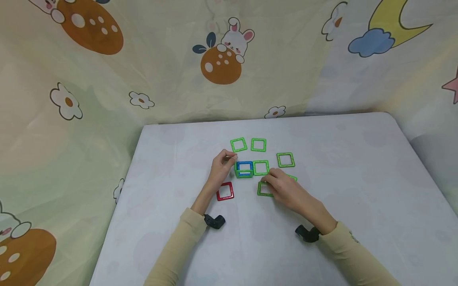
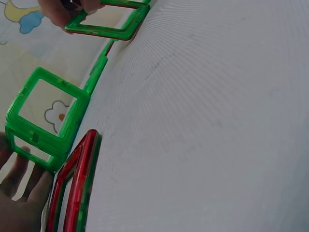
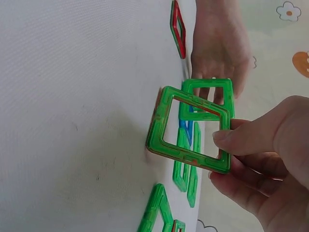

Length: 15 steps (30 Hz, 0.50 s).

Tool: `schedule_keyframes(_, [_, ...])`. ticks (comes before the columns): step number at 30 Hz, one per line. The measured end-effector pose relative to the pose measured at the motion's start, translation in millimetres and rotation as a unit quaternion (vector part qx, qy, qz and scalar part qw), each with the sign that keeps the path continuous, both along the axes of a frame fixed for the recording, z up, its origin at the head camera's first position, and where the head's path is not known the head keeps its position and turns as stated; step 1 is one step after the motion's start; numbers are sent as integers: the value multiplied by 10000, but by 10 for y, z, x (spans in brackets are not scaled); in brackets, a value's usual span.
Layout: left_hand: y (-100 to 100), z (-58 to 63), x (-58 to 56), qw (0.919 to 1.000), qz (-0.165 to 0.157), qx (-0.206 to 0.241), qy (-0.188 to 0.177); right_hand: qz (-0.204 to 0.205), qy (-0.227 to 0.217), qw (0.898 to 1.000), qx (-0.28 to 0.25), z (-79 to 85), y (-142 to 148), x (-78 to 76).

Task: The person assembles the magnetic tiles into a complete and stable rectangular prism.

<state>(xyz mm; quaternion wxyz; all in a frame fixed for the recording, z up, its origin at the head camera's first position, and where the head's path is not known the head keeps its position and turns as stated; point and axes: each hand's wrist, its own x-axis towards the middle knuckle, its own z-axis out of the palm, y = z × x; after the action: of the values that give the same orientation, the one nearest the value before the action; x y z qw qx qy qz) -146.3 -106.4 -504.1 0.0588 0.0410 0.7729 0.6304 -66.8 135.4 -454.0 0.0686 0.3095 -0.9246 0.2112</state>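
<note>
My right hand [image 1: 286, 190] pinches a green square magnetic tile [image 3: 159, 121] between thumb and fingers, tilted above the table. Near the middle, upright green tiles [image 2: 72, 121] form a small box with a blue square tile [image 1: 245, 162]. My left hand [image 1: 220, 167] is at the left side of this box; in the left wrist view its extended fingers lie against the narrow-looking green side. A flat green tile [image 1: 261, 161] adjoins the box on the right. Close to my left wrist lies a red square tile [image 1: 226, 199].
Beyond the box lie two green tiles, one at left [image 1: 237, 139] and one at right [image 1: 259, 139]. Another green tile [image 1: 278, 160] is farther right, and one [image 1: 293, 177] is partly hidden by my right hand. A patterned cloth [image 1: 171, 59] hangs behind the white table [image 1: 343, 159].
</note>
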Motion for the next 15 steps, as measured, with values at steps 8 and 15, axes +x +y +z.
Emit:
schedule_keyframes(8, [-4, -11, -9, 10000, 2, -39, -28, 51, 154, 9998, -60, 17, -4, -35])
schedule_keyframes(15, [-6, -16, -11, 10000, -11, 43, -53, 78, 387, 9992, -66, 13, -19, -73])
